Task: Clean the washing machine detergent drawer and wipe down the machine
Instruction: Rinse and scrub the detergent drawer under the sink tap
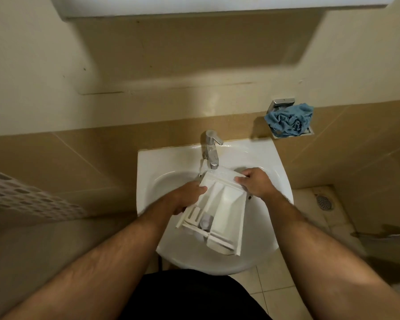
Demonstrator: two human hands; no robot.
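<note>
At the far left edge a white perforated basket point(30, 199) juts into view, blurred, against the tan tiled wall. To its right the white sink point(148, 172) is mounted on that wall, with a chrome tap point(211, 150) standing at the middle of its far rim and its spout pointing over the basin.

The left hand point(187, 197) reaches in over the left side of the basin and grips the left wall of the detergent drawer point(222, 204), thumb curled over the top edge near the far left corner, the other fingers hidden underneath. The drawer is white plastic, held above the basin with its compartments facing up and its far end just under the tap spout; its near end, with a slotted part and a small grey round piece, sticks out towards the person over the near rim of the sink. Water appears to run onto the far end, though blur makes this unclear.

The right hand point(256, 183) holds the drawer's far right corner, fingers curled over the edge and thumb pressed to the side.

Further right, on the wall above the sink's far right corner, a crumpled blue cloth point(290, 120) sits in a chrome holder point(281, 105). On the floor at the right lies a round metal drain point(325, 202).
</note>
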